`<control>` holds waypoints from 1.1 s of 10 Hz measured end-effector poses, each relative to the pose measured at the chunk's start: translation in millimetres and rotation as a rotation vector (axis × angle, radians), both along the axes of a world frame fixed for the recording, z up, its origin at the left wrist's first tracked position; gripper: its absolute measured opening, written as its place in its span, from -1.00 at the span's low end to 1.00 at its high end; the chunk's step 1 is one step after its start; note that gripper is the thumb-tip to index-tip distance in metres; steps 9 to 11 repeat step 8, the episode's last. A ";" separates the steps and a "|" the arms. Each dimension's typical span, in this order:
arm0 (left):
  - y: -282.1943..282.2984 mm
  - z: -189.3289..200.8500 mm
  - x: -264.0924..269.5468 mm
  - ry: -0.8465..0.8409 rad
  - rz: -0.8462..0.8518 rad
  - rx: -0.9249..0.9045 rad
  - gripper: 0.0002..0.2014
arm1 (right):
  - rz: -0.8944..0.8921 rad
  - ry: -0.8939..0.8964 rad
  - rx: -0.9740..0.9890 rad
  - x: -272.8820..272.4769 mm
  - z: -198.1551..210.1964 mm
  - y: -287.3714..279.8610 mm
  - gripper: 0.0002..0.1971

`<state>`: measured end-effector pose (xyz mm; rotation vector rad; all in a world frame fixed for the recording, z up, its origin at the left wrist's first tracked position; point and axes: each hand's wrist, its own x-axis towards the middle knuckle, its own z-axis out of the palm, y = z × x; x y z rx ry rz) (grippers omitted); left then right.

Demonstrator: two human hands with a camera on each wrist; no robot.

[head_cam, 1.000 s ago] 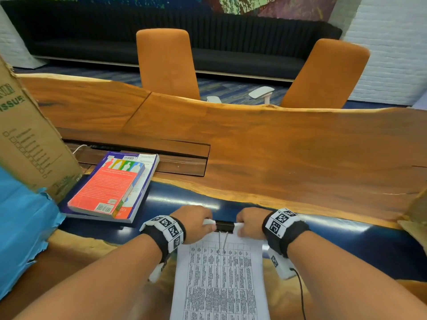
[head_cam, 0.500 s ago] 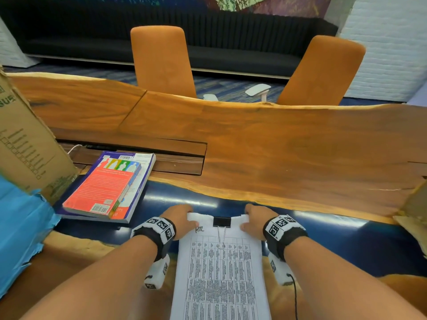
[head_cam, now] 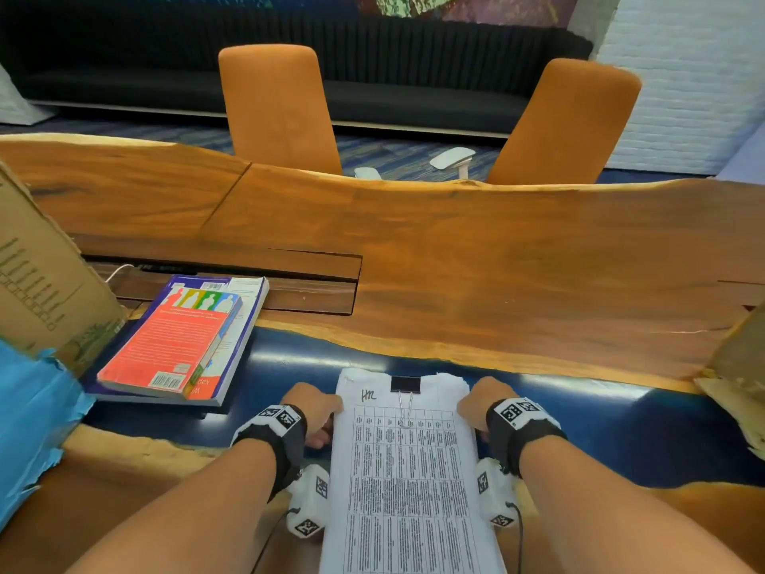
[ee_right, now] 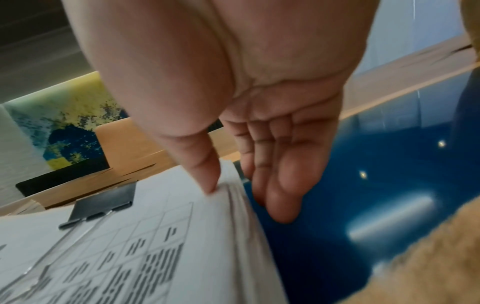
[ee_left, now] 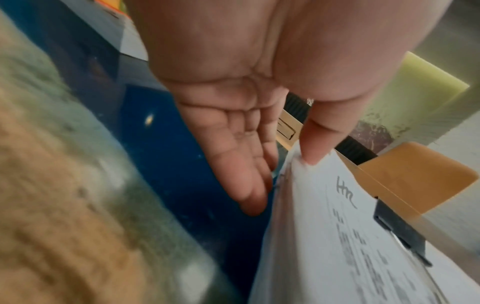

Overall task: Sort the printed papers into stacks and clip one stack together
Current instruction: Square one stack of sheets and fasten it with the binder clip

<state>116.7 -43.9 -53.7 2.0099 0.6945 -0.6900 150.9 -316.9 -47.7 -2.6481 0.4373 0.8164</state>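
A stack of printed papers (head_cam: 407, 482) with table print and a handwritten mark lies lengthwise in front of me on the blue strip of the table. A black binder clip (head_cam: 405, 384) grips the middle of its far edge, one wire handle folded flat onto the top sheet. My left hand (head_cam: 327, 412) holds the stack's left edge near the far corner. My right hand (head_cam: 470, 401) holds the right edge opposite. In the wrist views each thumb presses on the top sheet while the fingers reach along and under the edge: left hand (ee_left: 283, 181), right hand (ee_right: 245, 202), papers (ee_left: 324, 246) (ee_right: 130, 257), clip (ee_left: 400, 230) (ee_right: 103, 202).
Two stacked books (head_cam: 182, 337) lie to the left, beside a cardboard box (head_cam: 41, 267) with torn blue wrap (head_cam: 29, 428). More cardboard (head_cam: 741, 366) juts in at the right edge. A recessed cable tray (head_cam: 232, 279) and two orange chairs (head_cam: 281, 113) lie beyond.
Both hands left the binder clip at the stack's far edge and moved apart to the stack's left and right sides. The clip stays on the papers with its handle folded down.
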 end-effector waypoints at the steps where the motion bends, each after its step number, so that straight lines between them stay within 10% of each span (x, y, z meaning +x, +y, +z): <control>1: -6.8 -1.9 -2.4 0.029 -0.036 0.024 -0.80 | 0.021 0.084 0.014 -2.0 -1.5 -1.2 -0.86; 11: 16.4 -8.8 -48.7 -0.132 0.001 -0.102 -0.71 | 0.011 -0.071 0.062 -37.5 -13.8 -40.5 -0.63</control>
